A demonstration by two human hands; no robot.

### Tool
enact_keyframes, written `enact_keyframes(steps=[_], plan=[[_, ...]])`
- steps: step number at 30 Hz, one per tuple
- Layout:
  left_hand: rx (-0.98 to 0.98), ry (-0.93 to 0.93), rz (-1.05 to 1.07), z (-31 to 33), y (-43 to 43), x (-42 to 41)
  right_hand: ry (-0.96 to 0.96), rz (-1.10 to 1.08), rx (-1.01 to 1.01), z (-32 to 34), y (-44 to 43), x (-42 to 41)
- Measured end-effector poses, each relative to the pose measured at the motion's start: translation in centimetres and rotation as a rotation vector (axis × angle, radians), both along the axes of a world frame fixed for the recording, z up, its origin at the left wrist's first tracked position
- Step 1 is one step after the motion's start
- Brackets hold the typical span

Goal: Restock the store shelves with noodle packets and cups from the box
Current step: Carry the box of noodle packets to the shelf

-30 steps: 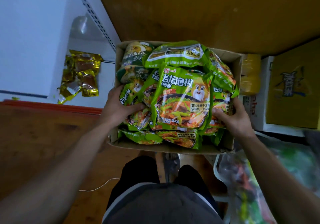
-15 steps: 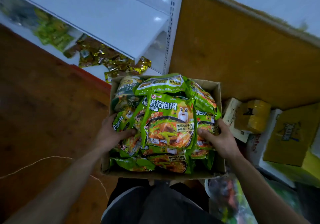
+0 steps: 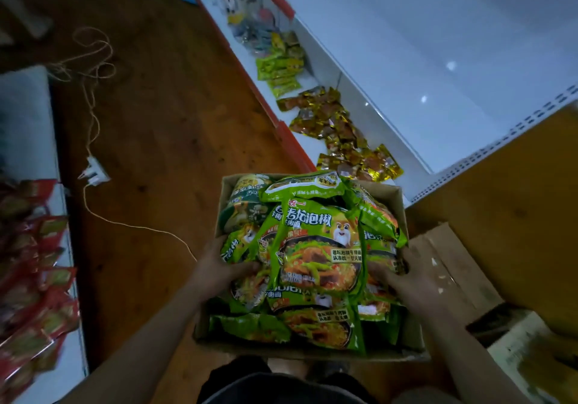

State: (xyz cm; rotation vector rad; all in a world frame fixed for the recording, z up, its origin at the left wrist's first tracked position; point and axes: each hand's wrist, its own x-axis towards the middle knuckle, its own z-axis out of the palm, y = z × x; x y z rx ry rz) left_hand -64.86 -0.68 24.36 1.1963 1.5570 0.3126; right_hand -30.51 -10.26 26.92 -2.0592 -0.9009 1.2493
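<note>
A brown cardboard box [image 3: 405, 338] sits low in front of me, heaped with green noodle packets [image 3: 316, 247]. Noodle cups [image 3: 247, 203] stand in its far left corner. My left hand [image 3: 219, 270] grips the left side of a bundle of packets, thumb on top. On the right side of the same bundle, my right hand [image 3: 406, 281] holds it with fingers tucked under the packets. A white shelf [image 3: 438, 59] stretches away up and to the right, its lower tier carrying gold snack packs [image 3: 341, 131] and green snack bars [image 3: 280, 71].
Wooden floor lies to the left, with a white cable and power strip [image 3: 93, 173] on it. A shelf of red packets [image 3: 34, 278] runs along the left edge. Flattened cardboard [image 3: 450, 266] and another carton [image 3: 531, 353] lie to the right of the box.
The view has swung left, bringing the aisle floor, cable and red-packet shelf into sight. Both hands keep the same hold on the packet bundle in the box.
</note>
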Motion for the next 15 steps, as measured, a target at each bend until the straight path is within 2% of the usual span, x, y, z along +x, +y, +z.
enact_keyframes(steps=[7, 15], plan=[[0.019, -0.037, 0.161, 2.1, 8.2, -11.4, -0.002, 0.130, 0.082, 3.2, 12.9, -11.2], [0.108, -0.016, 0.209, 6.5, 18.7, -19.1, -0.039, 0.233, 0.120, 4.9, 27.1, -18.5]])
